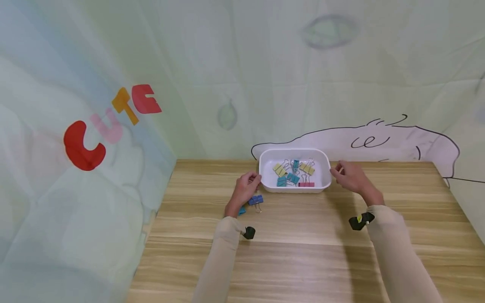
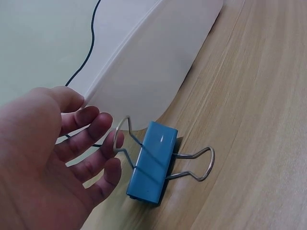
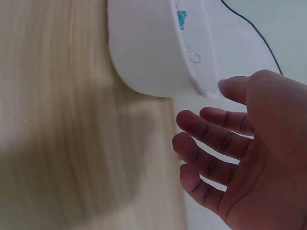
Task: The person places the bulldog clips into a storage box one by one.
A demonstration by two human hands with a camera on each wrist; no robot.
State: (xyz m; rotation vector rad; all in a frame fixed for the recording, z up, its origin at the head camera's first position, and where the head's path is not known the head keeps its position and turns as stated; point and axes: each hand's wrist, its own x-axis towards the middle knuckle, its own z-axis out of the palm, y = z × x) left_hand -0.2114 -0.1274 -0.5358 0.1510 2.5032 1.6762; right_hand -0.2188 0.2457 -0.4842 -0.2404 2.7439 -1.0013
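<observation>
A white plastic box (image 1: 295,190) stands at the back of the table with several yellow, teal and pink binder clips inside, their wire handles up or spread. My left hand (image 1: 244,188) is at its left end, and the thumb and index finger pinch the rim. At the opposite end is my right hand (image 1: 352,179); its thumb touches the rim corner while the other fingers (image 3: 206,163) are loosely bent beside the box. A blue binder clip (image 2: 152,163) lies on the table by the left fingers. Part of a teal binder clip (image 1: 241,210) shows beside the left wrist.
The wood-grain table (image 1: 295,261) reaches back to a printed curtain (image 1: 204,105) right behind the box. Another curtain with coloured letters (image 1: 84,147) hangs along the left side. Small black devices are strapped at both wrists.
</observation>
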